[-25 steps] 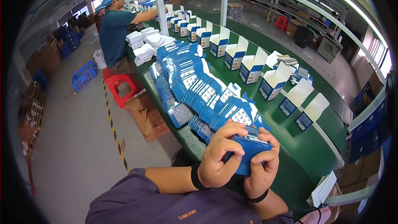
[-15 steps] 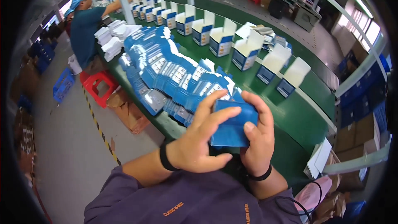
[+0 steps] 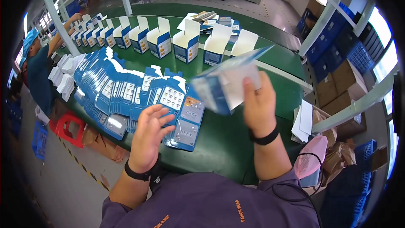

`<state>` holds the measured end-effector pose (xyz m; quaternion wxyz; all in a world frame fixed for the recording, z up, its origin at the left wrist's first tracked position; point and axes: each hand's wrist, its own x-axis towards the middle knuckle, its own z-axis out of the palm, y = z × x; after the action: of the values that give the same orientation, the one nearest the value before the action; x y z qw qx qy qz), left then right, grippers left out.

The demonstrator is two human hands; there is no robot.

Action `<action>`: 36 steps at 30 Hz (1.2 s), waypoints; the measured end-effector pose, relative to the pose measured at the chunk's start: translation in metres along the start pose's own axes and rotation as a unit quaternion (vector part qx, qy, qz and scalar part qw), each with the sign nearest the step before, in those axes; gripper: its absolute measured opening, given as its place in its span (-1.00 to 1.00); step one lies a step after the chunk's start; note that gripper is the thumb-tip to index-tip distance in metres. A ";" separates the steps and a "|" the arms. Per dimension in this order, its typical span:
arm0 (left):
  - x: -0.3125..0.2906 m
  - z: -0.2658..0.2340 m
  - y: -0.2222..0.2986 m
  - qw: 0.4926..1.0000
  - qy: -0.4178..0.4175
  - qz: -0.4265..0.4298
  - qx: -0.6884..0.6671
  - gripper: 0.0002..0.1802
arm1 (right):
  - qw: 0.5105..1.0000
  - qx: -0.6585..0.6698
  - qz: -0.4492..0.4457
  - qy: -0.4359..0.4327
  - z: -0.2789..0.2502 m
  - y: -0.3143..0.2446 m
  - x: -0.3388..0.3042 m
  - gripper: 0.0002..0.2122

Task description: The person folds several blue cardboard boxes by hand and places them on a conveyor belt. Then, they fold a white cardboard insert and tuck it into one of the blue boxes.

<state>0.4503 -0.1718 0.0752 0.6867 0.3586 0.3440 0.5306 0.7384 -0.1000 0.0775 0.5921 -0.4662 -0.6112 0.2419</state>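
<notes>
A blue and white paperboard carton (image 3: 219, 86), smeared by motion, is tilted above the green table (image 3: 215, 158). My right hand (image 3: 260, 107) grips its right side, thumb against the white inner face. To the left, my left hand (image 3: 147, 137) is empty, palm turned inward and fingers apart. It hovers by the near edge of a long overlapping spread of flat blue cartons (image 3: 120, 90). Just past its fingertips, a flat carton with silver-grey panels (image 3: 187, 131) lies at the right end of the spread.
Behind the spread, a row of upright open cartons (image 3: 185, 47) runs toward the far left, where a person in a blue cap (image 3: 40, 65) reaches over the table. Loose cartons and papers (image 3: 217, 21) lie beyond the row. White sheets (image 3: 302, 120) stand at the right edge; a red stool (image 3: 69, 128) is lower left.
My left hand has left the carton and moved left, opening out. My right hand has raised the carton, which now shows its white inside. The view has swung right.
</notes>
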 end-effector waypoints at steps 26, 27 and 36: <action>0.035 -0.033 -0.058 0.570 0.052 0.196 0.796 0.02 | 0.950 -0.231 -0.007 -0.208 0.115 0.119 -0.012 -0.43; 0.038 -0.031 -0.062 0.572 0.049 0.206 0.793 0.03 | 0.950 -0.254 -0.019 -0.181 0.108 0.122 -0.015 -0.43; 0.027 -0.037 -0.057 0.605 0.071 0.199 0.768 0.08 | 0.945 -0.286 -0.085 -0.130 0.109 0.079 -0.031 -0.42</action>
<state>0.4517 -0.1513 0.0053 0.0101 0.7750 0.5928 0.2188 0.6533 -0.0630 -0.0246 0.3674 -0.5270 -0.7637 0.0641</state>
